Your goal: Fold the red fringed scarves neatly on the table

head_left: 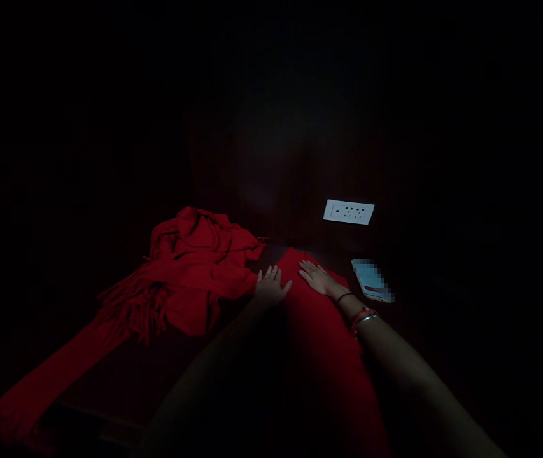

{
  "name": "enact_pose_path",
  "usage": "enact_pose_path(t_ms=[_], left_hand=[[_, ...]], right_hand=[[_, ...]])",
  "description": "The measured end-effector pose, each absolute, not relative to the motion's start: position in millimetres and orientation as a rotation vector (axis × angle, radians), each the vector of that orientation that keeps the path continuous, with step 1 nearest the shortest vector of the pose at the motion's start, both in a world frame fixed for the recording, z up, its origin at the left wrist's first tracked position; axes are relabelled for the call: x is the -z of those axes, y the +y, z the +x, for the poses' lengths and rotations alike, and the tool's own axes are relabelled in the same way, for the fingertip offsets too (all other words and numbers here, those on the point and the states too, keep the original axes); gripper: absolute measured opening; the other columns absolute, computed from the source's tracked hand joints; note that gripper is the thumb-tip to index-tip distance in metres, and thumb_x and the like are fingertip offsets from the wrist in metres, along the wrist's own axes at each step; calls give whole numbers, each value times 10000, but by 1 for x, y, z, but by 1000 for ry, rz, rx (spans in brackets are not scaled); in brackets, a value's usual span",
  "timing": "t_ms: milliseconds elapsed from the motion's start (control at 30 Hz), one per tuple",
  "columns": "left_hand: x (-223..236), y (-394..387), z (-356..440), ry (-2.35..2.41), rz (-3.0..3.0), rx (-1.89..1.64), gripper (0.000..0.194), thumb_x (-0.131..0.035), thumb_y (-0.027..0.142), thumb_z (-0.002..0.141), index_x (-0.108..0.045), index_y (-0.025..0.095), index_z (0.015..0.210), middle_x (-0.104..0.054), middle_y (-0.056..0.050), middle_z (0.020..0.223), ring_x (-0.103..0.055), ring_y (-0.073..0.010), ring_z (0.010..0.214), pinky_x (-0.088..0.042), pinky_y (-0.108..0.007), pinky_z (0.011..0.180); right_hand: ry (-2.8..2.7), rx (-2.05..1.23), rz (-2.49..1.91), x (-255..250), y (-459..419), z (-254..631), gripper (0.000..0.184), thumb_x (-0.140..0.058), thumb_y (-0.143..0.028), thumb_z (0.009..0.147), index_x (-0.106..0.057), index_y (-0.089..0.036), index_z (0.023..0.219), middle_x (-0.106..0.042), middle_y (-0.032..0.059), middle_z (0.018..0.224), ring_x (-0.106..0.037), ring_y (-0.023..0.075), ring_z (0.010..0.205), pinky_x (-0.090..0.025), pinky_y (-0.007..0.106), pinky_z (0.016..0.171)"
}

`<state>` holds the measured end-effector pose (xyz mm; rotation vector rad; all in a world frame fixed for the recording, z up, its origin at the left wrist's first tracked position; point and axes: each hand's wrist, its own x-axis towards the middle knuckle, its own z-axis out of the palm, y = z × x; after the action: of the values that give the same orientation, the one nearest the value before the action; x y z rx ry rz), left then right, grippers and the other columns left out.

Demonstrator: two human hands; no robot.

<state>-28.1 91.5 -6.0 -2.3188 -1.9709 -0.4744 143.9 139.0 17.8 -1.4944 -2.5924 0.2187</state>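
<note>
A long red scarf [324,346] is laid out lengthwise, its near end running down to the bottom of the view. My left hand [271,287] rests at the scarf's left edge, fingers stretched and spread. Palm down on the cloth near the far end lies my right hand [316,278], its fingers extended. Bracelets circle the right wrist. To the left of both hands sits a crumpled heap of red fringed scarves [199,261], with one strip trailing toward the lower left. Neither hand grips anything.
A phone with a lit screen [371,280] lies right of the scarf. Behind it a white socket panel [349,212] shows on a dark upright surface. The dark table's front edge [104,416] shows faintly at lower left. Deep shadow hides most of the surroundings.
</note>
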Motion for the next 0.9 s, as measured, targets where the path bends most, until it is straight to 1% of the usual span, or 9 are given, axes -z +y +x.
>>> enact_pose_path(t_ms=[167,300,400,600,633,700,767,833,900], left_hand=[[-2,69,-29,-1798,-2318,667,467,-202,323,850,-318,136,1263,-259,-60,1334,-190,-174,1228,-122,-368,1004],[1,44,-27,-1548,-2634,527,504,-285,441,825,-237,252,1290,-181,10,1364,-133,-205,1241,-146,-431,983],[2,31,-24,-1596,-2702,379,523,-323,498,797,-226,324,1280,-141,35,1373,-118,-244,1240,-144,-497,955],[-16,16,-50,-1671,-2387,486,519,-341,424,802,-290,218,1275,-138,-53,1374,-81,-279,1240,-103,-475,970],[-21,15,-60,-1639,-2366,441,526,-382,413,784,-312,208,1263,-168,-70,1366,-95,-295,1234,-114,-483,963],[-28,14,-83,-1625,-2377,250,478,-435,335,764,-371,200,1217,-323,-102,1291,-243,-299,1182,-212,-469,924],[-33,14,-103,-1605,-2411,54,342,-402,210,778,-470,188,1112,-490,-101,1111,-425,-250,1042,-315,-405,853],[-33,14,-117,-1531,-2447,-13,283,-344,129,791,-535,177,993,-534,-83,963,-496,-200,914,-362,-337,790],[-31,14,-125,-1446,-2504,44,293,-325,113,796,-535,189,985,-508,-69,946,-492,-173,881,-376,-288,754]], right_hand=[[-2506,-155,-1482,-29,72,160,637,-124,-549,805,-161,-178,1322,-131,49,1378,-58,191,1254,-85,412,1000],[-2595,-200,-1595,-15,26,167,699,-142,-607,768,-130,-188,1328,-92,42,1383,-44,219,1253,-86,432,994],[-2599,-198,-1707,-12,18,165,712,-115,-596,774,-135,-149,1328,-98,56,1381,-37,223,1252,-68,423,998],[-2596,-198,-1727,-37,20,147,718,-143,-599,768,-145,-146,1326,-72,71,1386,-25,260,1248,-65,468,979],[-2598,-163,-1669,-40,18,140,716,-154,-604,764,-132,-163,1328,-65,63,1388,-12,260,1248,-60,474,976],[-2636,-133,-1563,-41,10,125,724,-205,-616,747,-104,-199,1329,-59,50,1391,2,269,1246,-62,491,967],[-2666,-174,-1596,-36,3,108,721,-268,-594,739,-116,-205,1326,-74,62,1389,-20,303,1238,-79,526,944],[-2609,-219,-1774,-30,-2,93,674,-300,-525,757,-157,-182,1320,-84,89,1385,-46,344,1226,-87,576,909],[-2492,-232,-1953,-26,-3,81,626,-300,-455,776,-193,-149,1311,-91,113,1380,-61,373,1214,-86,614,877]])
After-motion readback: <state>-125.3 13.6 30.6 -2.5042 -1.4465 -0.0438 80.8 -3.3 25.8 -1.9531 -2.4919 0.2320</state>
